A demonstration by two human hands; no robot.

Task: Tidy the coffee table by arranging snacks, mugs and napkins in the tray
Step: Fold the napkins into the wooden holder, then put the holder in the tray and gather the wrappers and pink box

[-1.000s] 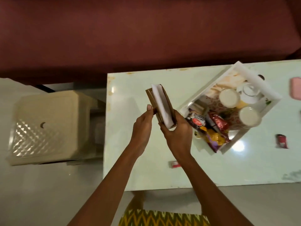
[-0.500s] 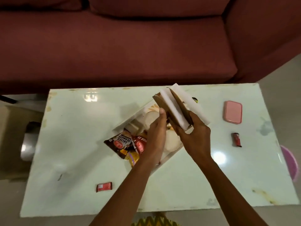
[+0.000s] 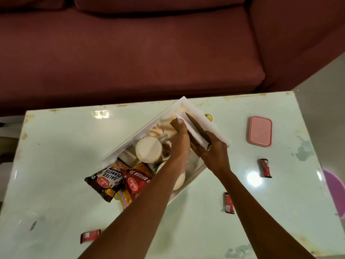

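A white tray [image 3: 207, 121] lies askew on the pale green coffee table [image 3: 61, 150]. Both hands hold a brown napkin holder with white napkins [image 3: 194, 130] low over the tray's far right part. My left hand [image 3: 180, 143] grips its left side and my right hand [image 3: 211, 155] grips its near end. Inside the tray stands a white mug [image 3: 148, 151], with a second mug [image 3: 179, 181] partly hidden under my left forearm. A salted peanuts packet [image 3: 107, 179] and a red snack packet [image 3: 137, 181] stick out over the tray's near left end.
A pink lidded box [image 3: 260, 134] sits right of the tray. Three small red sachets lie loose on the table [image 3: 265, 167], [image 3: 229, 202], [image 3: 90, 236]. A maroon sofa [image 3: 130, 49] runs along the far side. A pink tub [image 3: 336, 191] stands off the right edge.
The holder with napkins has travelled from left of the tray to over it and has come down into its far right part. Both hands stayed on it. The view swung right.
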